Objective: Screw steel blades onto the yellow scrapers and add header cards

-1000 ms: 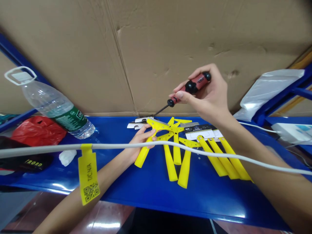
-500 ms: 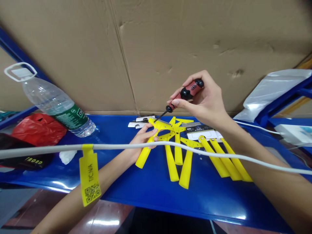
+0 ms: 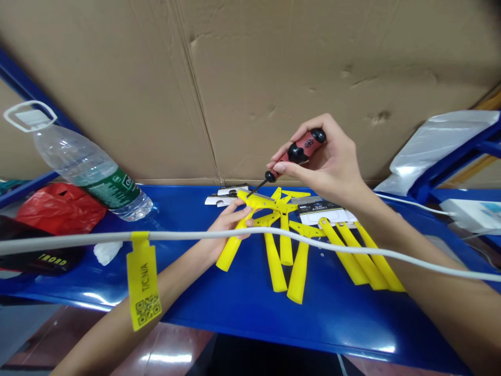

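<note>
My left hand (image 3: 230, 222) is closed around a yellow T-shaped plastic handle (image 3: 228, 253), holding it tilted above the blue table. In my right hand (image 3: 326, 156) is a red and black screwdriver (image 3: 299, 151), gripped by its handle between thumb and fingers. Its dark shaft slants down to the left, and the tip meets the head of the yellow handle; the screw there is too small to make out. Just right of my left hand lie several more yellow T-shaped handles (image 3: 299, 274). Farther right, yellow straight grips (image 3: 352, 261) lie side by side, partly under my right forearm.
Black-and-white printed cards (image 3: 221, 200) lie at the table's back edge. A large water bottle (image 3: 94, 167) leans at left by a red plastic bag (image 3: 58, 209). A white cable (image 3: 188, 235) with a yellow tag (image 3: 144, 282) crosses before my arms. Cardboard (image 3: 254, 94) stands behind.
The screwdriver's handle has shifted very slightly left and down, its tip still at the yellow handle's head. Both hands keep their grips.
</note>
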A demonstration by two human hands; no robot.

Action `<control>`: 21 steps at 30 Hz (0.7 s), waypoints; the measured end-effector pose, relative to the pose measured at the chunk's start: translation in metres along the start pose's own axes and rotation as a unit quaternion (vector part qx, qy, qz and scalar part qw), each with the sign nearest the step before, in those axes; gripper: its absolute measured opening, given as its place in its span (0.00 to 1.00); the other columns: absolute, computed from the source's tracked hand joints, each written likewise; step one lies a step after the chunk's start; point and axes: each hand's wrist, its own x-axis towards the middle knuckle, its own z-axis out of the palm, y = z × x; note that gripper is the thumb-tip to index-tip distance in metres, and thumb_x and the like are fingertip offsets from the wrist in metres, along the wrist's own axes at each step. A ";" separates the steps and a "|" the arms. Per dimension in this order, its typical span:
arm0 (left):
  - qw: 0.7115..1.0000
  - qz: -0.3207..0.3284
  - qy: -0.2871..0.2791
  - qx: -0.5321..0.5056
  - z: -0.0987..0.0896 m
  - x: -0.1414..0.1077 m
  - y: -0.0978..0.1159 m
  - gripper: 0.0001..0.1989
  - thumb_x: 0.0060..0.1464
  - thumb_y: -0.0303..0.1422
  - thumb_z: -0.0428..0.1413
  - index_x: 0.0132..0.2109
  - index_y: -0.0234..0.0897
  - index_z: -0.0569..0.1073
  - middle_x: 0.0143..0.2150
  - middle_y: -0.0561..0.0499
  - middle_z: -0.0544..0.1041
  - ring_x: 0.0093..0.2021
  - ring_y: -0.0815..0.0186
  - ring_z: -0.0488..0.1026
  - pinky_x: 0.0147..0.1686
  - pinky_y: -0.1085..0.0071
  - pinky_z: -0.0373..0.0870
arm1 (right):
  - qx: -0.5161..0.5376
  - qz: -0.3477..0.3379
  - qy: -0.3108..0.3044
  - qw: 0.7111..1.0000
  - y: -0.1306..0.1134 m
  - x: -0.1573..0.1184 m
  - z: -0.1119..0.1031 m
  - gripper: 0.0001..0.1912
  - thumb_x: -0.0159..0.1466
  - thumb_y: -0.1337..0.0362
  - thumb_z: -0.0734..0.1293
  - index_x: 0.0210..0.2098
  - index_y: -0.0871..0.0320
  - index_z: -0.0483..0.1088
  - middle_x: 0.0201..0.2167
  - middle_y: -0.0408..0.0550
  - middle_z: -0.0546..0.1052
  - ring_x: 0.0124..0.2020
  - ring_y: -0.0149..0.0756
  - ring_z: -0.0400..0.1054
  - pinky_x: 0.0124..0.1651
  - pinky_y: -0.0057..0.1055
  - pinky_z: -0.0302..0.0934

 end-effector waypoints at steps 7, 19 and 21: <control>1.000 -0.001 0.000 0.003 0.001 0.000 -0.001 0.22 0.55 0.23 0.74 0.51 0.38 0.74 0.50 0.46 0.82 0.28 0.72 0.76 0.19 0.79 0.67 | 0.005 -0.030 -0.006 1.000 -0.005 -0.001 0.004 0.25 0.63 0.50 0.86 0.48 0.46 0.71 0.40 0.43 0.85 0.43 0.49 0.85 0.45 0.49 0.82; 0.999 -0.002 0.032 0.030 -0.002 0.006 -0.015 0.26 0.48 0.25 0.78 0.48 0.38 0.73 0.41 0.51 0.81 0.25 0.73 0.74 0.17 0.80 0.63 | -0.136 -0.083 -0.079 0.984 -0.018 -0.003 0.000 0.23 0.70 0.57 0.79 0.59 0.47 0.68 0.56 0.51 0.80 0.53 0.49 0.82 0.50 0.47 0.80; 0.999 -0.001 0.039 0.026 -0.001 0.006 -0.013 0.26 0.48 0.24 0.78 0.48 0.38 0.72 0.41 0.50 0.81 0.25 0.72 0.75 0.17 0.80 0.63 | -0.080 -0.057 -0.115 0.988 -0.020 -0.004 0.000 0.23 0.72 0.62 0.76 0.62 0.47 0.66 0.67 0.54 0.76 0.59 0.49 0.81 0.55 0.47 0.81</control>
